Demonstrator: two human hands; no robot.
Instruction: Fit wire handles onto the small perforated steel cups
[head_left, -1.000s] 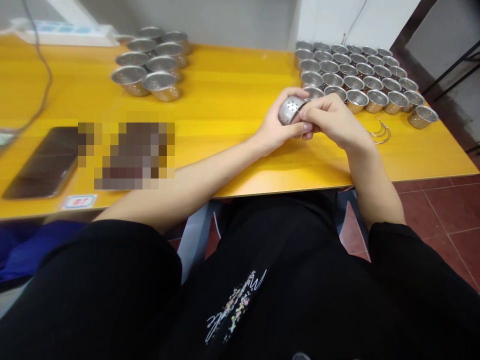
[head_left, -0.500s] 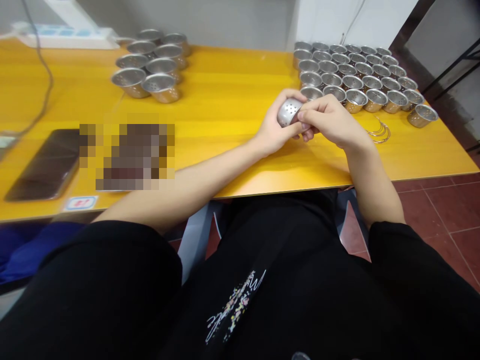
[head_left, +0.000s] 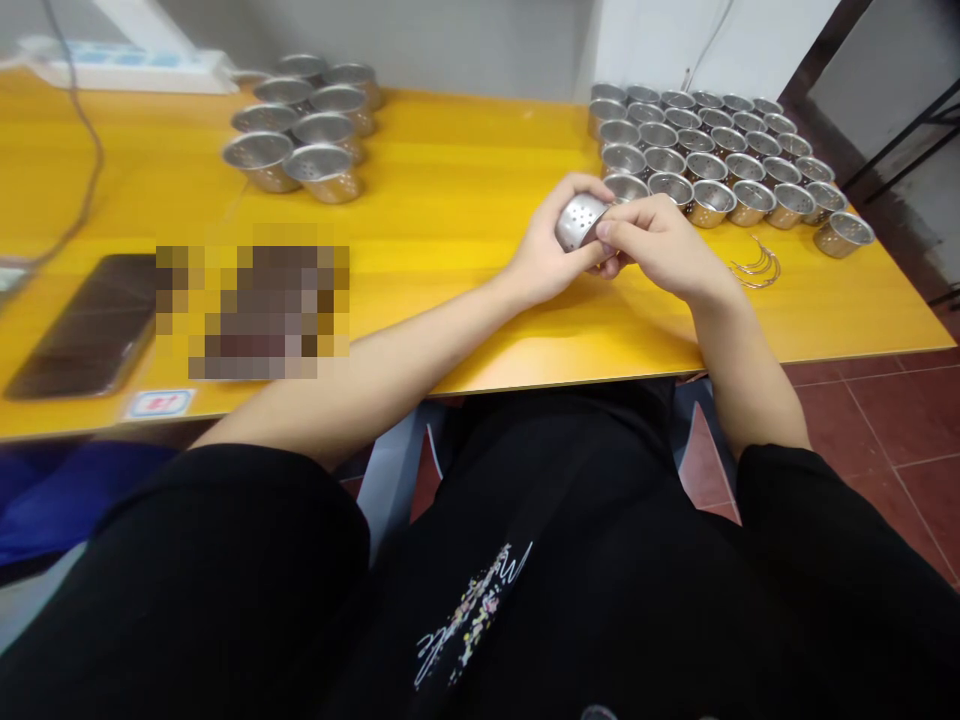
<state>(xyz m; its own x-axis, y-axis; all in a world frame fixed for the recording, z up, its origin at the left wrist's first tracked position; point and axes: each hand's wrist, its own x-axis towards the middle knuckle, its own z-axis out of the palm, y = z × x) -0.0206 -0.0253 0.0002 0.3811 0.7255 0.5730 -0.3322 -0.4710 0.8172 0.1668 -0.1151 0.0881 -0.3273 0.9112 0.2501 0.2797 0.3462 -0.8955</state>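
While the left hand [head_left: 551, 245] is curling around a metal cup [head_left: 578, 221] above the table [head_left: 457, 190], the cup's tilted axis is pointing its rim [head_left: 598, 217] toward the right hand [head_left: 667, 240], which is pinching at this edge.

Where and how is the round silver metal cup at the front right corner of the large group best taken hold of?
Probably by the upper outer wall of this cup, from its front right: it stands upright, mouth up, and the neighbouring cup is behind it, to the left.
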